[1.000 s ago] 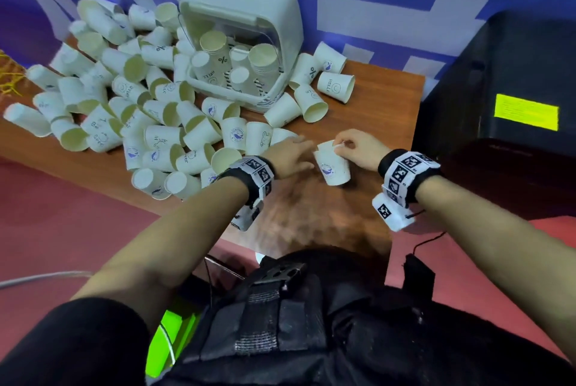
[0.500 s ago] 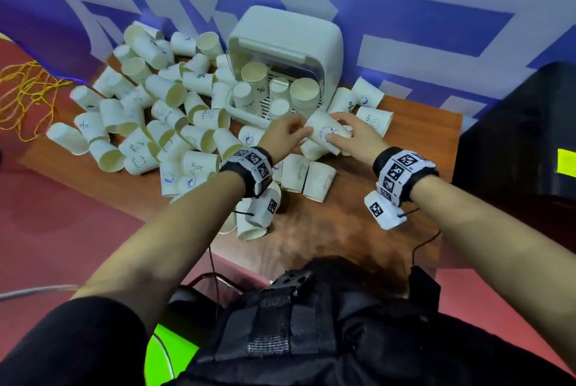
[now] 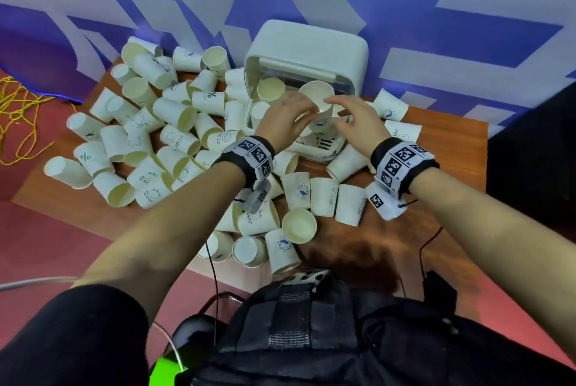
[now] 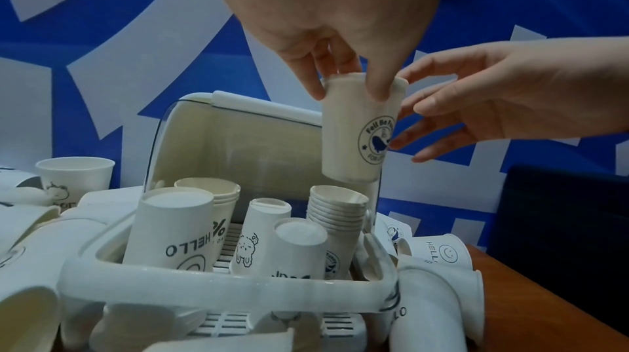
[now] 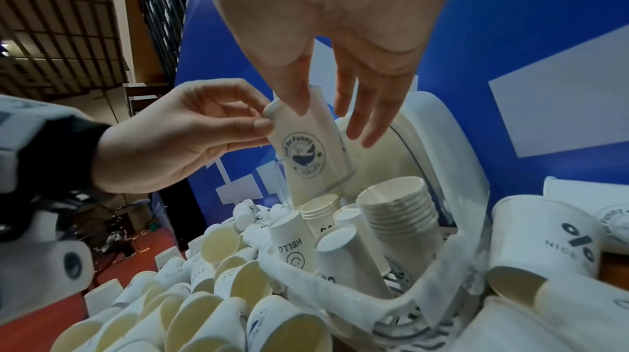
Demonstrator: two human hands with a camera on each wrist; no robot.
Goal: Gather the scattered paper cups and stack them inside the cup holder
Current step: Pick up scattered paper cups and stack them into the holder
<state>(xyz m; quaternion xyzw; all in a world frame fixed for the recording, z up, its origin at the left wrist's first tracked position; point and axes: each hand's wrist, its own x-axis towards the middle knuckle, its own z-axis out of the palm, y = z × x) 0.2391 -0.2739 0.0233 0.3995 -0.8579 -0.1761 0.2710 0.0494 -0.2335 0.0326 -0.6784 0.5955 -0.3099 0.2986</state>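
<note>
A white paper cup [image 3: 318,98] with a blue round logo hangs upright over the white cup holder [image 3: 311,48]. My left hand [image 3: 286,117] pinches its rim from above [image 4: 347,94]. My right hand [image 3: 352,117] has straight, spread fingers whose tips touch the cup's side [image 4: 442,115]. The cup [image 4: 357,131] is just above a stack of nested cups [image 4: 337,212] at the holder's right rear. Other cups stand upside down inside the holder [image 4: 218,296]. Many loose cups [image 3: 156,136] lie on the wooden table [image 3: 436,148], mostly to the left.
A black box [image 3: 536,151] stands off the table's right side. A yellow cord [image 3: 18,117] lies on the red floor at left. The holder backs onto the blue and white wall. More cups [image 3: 299,226] lie near the table's front edge.
Both hands carried the cup from the table's front up and back to above the holder, and it now stands upright. My right hand's fingers have straightened off it.
</note>
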